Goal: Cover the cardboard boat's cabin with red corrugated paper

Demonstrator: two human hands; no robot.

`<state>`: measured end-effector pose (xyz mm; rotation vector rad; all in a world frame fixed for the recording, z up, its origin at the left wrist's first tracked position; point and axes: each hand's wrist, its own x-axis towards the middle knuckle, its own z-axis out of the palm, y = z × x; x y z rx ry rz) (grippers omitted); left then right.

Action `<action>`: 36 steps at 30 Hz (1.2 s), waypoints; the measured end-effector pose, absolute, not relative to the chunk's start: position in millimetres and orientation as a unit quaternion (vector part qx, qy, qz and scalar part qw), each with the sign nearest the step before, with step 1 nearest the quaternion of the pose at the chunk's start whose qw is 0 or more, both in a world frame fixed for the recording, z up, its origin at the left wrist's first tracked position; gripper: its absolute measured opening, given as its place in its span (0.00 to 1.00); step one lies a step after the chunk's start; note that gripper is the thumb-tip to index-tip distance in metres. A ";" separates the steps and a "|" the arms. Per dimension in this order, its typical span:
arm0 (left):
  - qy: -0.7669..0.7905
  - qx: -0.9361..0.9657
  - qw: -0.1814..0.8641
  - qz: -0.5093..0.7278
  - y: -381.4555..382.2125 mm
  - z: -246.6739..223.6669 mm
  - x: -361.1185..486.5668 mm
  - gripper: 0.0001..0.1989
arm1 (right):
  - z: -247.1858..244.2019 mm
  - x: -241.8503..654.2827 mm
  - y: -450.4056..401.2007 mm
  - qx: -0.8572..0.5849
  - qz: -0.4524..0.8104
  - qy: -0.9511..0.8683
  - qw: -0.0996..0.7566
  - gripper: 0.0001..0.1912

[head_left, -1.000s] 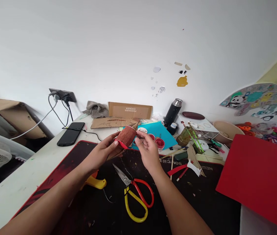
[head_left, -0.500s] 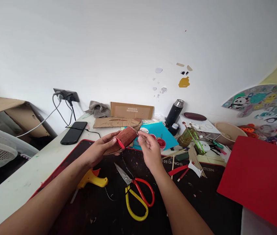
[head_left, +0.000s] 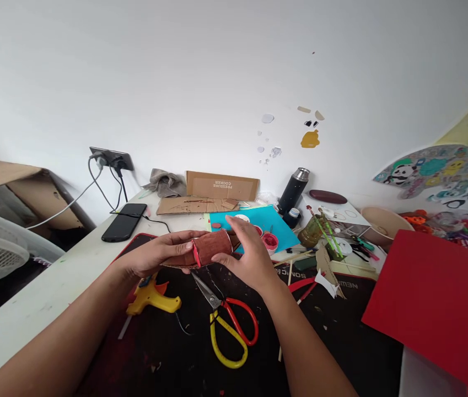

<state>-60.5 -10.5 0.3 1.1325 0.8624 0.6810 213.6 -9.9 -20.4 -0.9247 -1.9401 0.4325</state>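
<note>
A reddish-brown painted roll (head_left: 214, 246) with a bright red strip at its left end is held over the mat, lying almost level. My left hand (head_left: 163, 252) grips it from the left, thumb on top, along with a flat piece of brown cardboard under it. At the roll's right end, my right hand (head_left: 250, 253) cups it, thumb on the near side and fingers over the far side. Below lie scissors (head_left: 227, 322) with one red and one yellow handle. A yellow glue gun (head_left: 154, 296) rests under my left forearm.
On the right are a red sheet (head_left: 432, 309), brushes in a jar (head_left: 311, 231) and cut cardboard scraps. Behind stand a black flask (head_left: 294, 190), a blue sheet (head_left: 285, 223) with paint pots and a cardboard strip (head_left: 192, 205). A phone (head_left: 124, 222) lies at left.
The roll has come down slightly and turned from tilted to nearly level. My right hand has gone from a fingertip pinch at its edge to a wider hold round its right end.
</note>
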 end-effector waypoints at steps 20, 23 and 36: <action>0.386 0.520 0.567 0.509 -4.3 -4.2 -59.1 0.49 | -39.0 206.9 -3.6 -0.482 0.221 -0.684 0.501 0.35; 0.432 0.599 0.334 0.585 -11.0 -0.8 -52.0 0.34 | -40.7 206.7 -2.5 -0.483 0.208 -0.677 0.515 0.35; 0.436 0.814 0.016 0.384 -8.3 -12.8 -44.2 0.26 | -43.0 203.4 -4.4 -0.482 0.150 -0.713 0.486 0.36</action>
